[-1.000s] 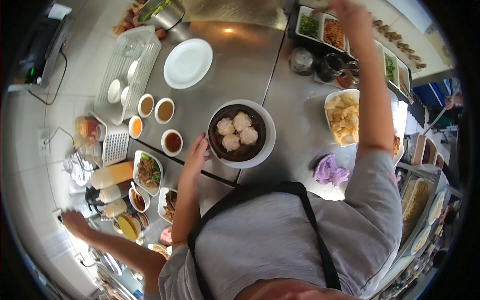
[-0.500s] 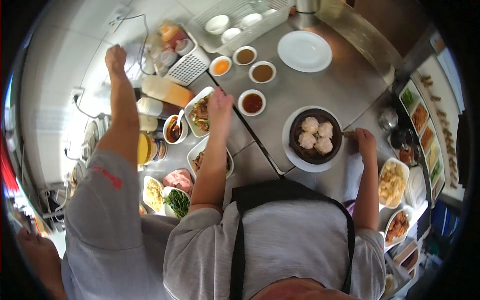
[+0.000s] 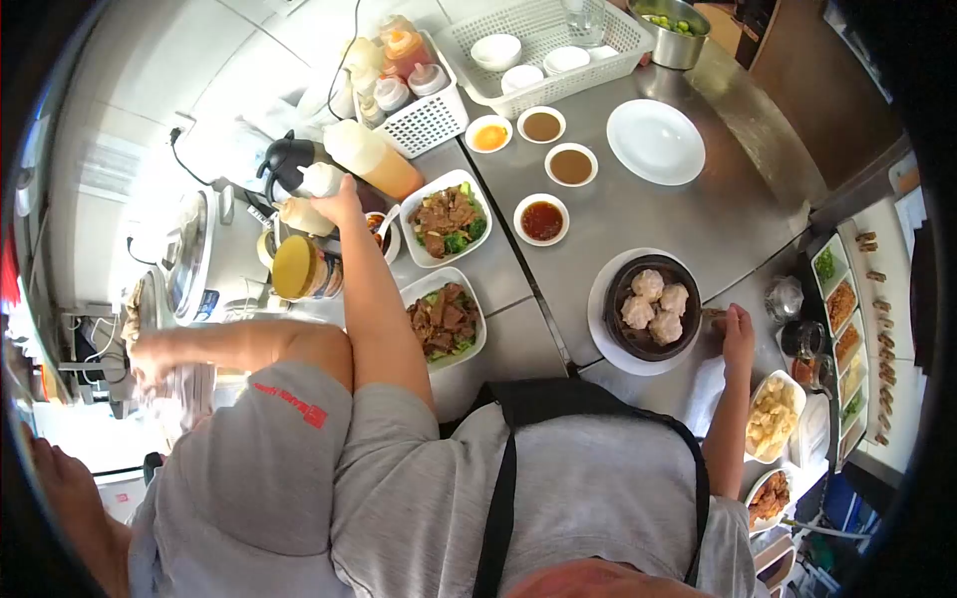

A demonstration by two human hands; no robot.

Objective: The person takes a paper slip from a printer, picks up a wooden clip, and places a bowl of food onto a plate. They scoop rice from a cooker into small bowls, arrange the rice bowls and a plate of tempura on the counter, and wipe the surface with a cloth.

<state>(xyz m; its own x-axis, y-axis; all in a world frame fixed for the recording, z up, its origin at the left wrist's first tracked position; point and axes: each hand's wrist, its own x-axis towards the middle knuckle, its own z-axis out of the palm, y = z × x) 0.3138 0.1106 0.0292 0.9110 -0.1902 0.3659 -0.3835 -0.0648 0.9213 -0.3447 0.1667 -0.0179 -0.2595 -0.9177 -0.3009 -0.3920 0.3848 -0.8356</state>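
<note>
Overhead, steel counter [image 3: 688, 214] crowded; white tiled wall [image 3: 130, 90] behind.

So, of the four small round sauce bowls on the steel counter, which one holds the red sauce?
The red sauce bowl, nearest the dumpling plate. The others hold orange sauce and two brown sauces, nearer the white basket.
</note>
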